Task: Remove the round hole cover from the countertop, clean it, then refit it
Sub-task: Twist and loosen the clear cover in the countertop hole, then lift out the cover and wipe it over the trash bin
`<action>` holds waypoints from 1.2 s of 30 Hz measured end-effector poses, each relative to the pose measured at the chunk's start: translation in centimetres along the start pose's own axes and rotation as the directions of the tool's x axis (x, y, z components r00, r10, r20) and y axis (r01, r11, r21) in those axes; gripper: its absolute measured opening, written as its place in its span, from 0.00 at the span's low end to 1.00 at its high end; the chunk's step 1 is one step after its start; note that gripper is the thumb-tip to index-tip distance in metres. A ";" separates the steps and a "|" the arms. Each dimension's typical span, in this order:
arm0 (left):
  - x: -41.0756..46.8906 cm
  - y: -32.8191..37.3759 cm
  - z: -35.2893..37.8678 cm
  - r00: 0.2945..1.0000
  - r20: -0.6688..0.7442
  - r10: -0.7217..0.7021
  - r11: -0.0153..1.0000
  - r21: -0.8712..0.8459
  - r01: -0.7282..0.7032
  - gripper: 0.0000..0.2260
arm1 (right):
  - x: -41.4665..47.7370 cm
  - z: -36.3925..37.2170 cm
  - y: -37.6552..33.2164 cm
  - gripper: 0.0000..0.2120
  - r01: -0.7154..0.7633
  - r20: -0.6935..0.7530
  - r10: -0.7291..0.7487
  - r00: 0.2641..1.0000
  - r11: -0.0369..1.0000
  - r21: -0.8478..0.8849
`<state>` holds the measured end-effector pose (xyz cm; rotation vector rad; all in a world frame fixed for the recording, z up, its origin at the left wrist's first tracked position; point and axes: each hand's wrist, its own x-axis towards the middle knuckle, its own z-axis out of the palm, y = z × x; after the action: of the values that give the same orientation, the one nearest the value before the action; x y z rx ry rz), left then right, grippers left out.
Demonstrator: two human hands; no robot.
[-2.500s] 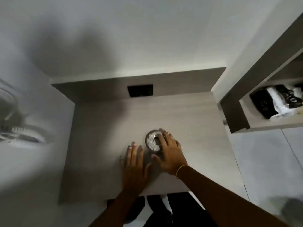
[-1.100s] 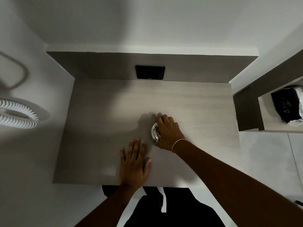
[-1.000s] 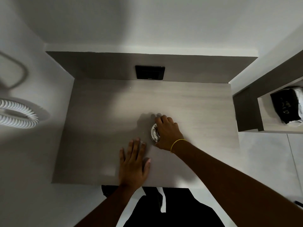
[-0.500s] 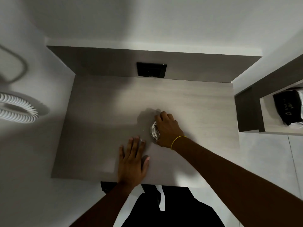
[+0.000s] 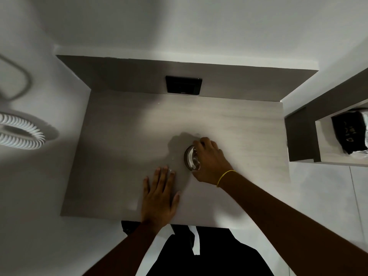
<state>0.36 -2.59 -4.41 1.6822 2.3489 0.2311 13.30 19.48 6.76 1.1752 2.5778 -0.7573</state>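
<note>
Gripping the round cover (image 5: pixel 191 157) in the countertop (image 5: pixel 123 140), the right hand (image 5: pixel 211 160) has curled tighter over it than before, so it may soon lift out; the left hand (image 5: pixel 159 198) stays flat and empty

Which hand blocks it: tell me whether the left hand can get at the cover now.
Probably yes. The left hand lies flat on the countertop beside the cover, nothing between; the right hand overlaps only its right side.

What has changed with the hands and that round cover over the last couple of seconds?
The right hand slid further over the round cover, hiding most of it; earlier more showed. The left hand stayed flat on the countertop. The cover still sits in place.
</note>
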 end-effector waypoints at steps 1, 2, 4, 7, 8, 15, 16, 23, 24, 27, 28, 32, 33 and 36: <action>0.0 0.0 -0.1 1.000 0.003 -0.003 1.000 0.001 0.003 0.33 | -0.5 -0.2 0.6 0.47 -0.006 -0.026 0.006 1.000 1.000 0.019; 0.0 0.1 -0.1 1.000 0.001 -0.003 1.000 0.001 0.003 0.33 | -1.0 -0.3 1.2 0.47 -0.008 -0.060 0.009 0.998 1.000 0.027; 0.0 0.0 -0.1 1.000 -0.007 0.002 1.000 0.001 -0.002 0.32 | -2.0 -0.3 2.9 0.48 -0.013 -0.126 0.014 0.992 1.000 0.009; 0.0 0.1 -0.3 1.000 -0.010 0.010 1.000 0.006 -0.010 0.32 | -3.6 0.4 5.5 0.49 -0.072 -0.173 0.068 0.983 0.997 -0.017; 0.1 0.2 -0.4 1.000 -0.010 0.011 1.000 0.009 -0.011 0.32 | -4.2 0.8 6.3 0.48 -0.095 -0.181 0.090 0.979 0.995 -0.022; 0.1 0.6 -1.3 0.999 -0.031 0.011 1.000 0.011 -0.011 0.31 | -6.0 4.2 9.4 0.37 -0.159 -0.218 0.141 0.966 0.985 -0.068; 0.1 0.7 -1.4 0.999 -0.032 0.012 1.000 0.015 -0.012 0.31 | -6.1 4.7 9.7 0.35 -0.154 -0.224 0.133 0.966 0.985 -0.078; 0.2 1.0 -1.4 0.999 -0.036 0.017 1.000 0.012 -0.016 0.32 | -6.2 6.4 10.3 0.33 -0.174 -0.216 0.154 0.964 0.982 -0.076; 0.2 1.0 -1.4 0.999 -0.035 0.016 1.000 0.013 -0.015 0.31 | -6.3 6.4 10.3 0.34 -0.170 -0.207 0.151 0.967 0.983 -0.074; 0.2 0.9 -1.4 0.999 -0.031 0.024 1.000 0.017 -0.024 0.31 | -6.5 5.9 9.9 0.37 -0.166 -0.213 0.146 0.966 0.983 -0.077; 0.2 0.8 -1.4 0.999 -0.033 0.029 0.999 0.022 -0.028 0.31 | -6.4 5.5 9.5 0.38 -0.178 -0.228 0.156 0.961 0.981 -0.077; 0.1 0.6 -1.3 0.999 -0.028 0.028 0.999 0.029 -0.028 0.32 | -5.0 3.0 6.8 0.37 -0.160 -0.272 0.146 0.951 0.987 -0.030; 0.1 0.6 -1.1 0.999 -0.025 0.023 0.999 0.030 -0.022 0.32 | -4.4 2.5 6.2 0.35 -0.131 -0.274 0.123 0.954 0.991 -0.009; 0.1 0.5 -0.7 1.000 -0.025 0.009 1.000 0.024 -0.009 0.32 | -1.9 1.1 5.1 0.26 -0.116 -0.214 0.117 0.970 0.993 0.016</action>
<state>0.62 -2.35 -3.58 1.7109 2.3718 0.2277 18.31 20.49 4.70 1.4695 2.6469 -0.6407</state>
